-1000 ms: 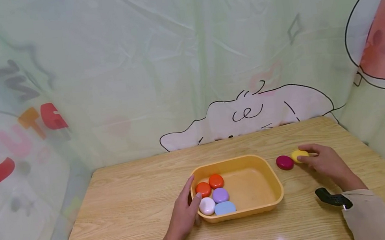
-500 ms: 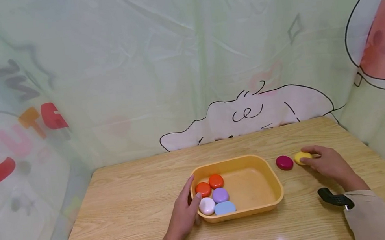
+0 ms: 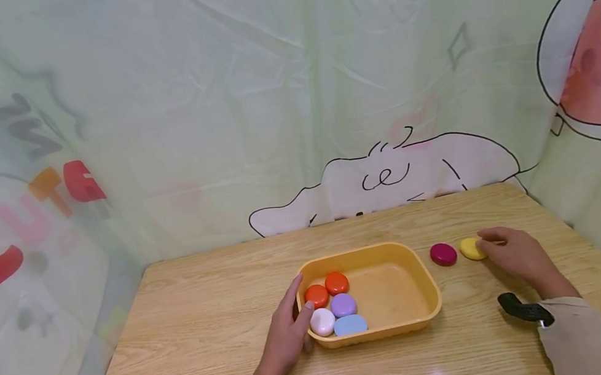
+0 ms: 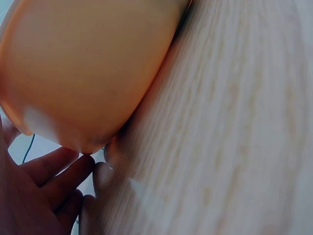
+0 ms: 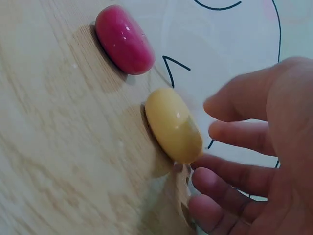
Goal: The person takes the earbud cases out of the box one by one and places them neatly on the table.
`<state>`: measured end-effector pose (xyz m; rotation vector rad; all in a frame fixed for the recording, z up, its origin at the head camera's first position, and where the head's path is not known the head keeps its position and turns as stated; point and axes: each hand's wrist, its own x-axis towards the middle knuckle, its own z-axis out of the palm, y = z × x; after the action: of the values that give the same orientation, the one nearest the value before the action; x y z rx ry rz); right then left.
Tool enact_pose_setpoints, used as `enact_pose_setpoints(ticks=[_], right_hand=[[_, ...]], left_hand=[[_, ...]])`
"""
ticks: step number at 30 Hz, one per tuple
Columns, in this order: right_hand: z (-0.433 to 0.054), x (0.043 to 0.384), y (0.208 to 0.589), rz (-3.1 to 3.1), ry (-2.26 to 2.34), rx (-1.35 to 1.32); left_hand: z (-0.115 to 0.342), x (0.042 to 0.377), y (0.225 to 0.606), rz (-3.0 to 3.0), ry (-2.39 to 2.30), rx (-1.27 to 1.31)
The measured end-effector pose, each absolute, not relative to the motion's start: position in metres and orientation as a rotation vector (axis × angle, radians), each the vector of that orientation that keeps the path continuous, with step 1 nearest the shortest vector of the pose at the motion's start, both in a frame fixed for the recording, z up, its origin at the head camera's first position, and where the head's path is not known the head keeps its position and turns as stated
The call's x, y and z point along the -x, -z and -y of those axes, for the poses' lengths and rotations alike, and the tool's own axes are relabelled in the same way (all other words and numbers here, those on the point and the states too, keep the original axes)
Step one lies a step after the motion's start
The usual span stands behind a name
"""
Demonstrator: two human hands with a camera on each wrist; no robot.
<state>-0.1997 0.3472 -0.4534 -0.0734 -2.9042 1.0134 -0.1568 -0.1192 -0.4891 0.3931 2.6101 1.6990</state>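
Note:
A shallow orange plastic tray [image 3: 395, 288] stands on the wooden table, with my left hand [image 3: 284, 335] at its left end. That hand's thumb lies over the rim and its fingers are along the outside wall; in the left wrist view the fingertips [image 4: 88, 161] meet the tray's lower edge. On the table to the right lies a glossy yellow rounded disc [image 5: 171, 125]. My right hand [image 3: 522, 258] hovers just right of it, thumb and fingers spread apart, nothing pinched between them. Left of the yellow disc is a similar magenta disc [image 3: 443, 254].
Inside the tray, toward its left side, sit two red discs [image 3: 336, 283], a purple disc [image 3: 343, 305], a white disc [image 3: 322, 321] and a light blue piece [image 3: 351, 324]. Behind the table hangs a printed pale curtain [image 3: 216, 129].
The yellow disc has shifted slightly right, away from the magenta one. My right hand has let go of it and drawn back a little to the right. The left hand stays put.

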Motion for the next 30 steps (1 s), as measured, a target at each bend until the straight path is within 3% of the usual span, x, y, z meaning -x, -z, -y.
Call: enact_pose_setpoints(ticks=[8, 30], right_hand=[[-0.327, 0.200, 0.441, 2.791, -1.181, 0.109], [-0.242, 0.219, 0.396, 2.648, -1.612, -0.209]], left_hand=[[0.119, 0.156, 0.487, -2.596, -1.708, -0.380], [0.118, 0.156, 0.485, -2.586, -1.719, -0.385]])
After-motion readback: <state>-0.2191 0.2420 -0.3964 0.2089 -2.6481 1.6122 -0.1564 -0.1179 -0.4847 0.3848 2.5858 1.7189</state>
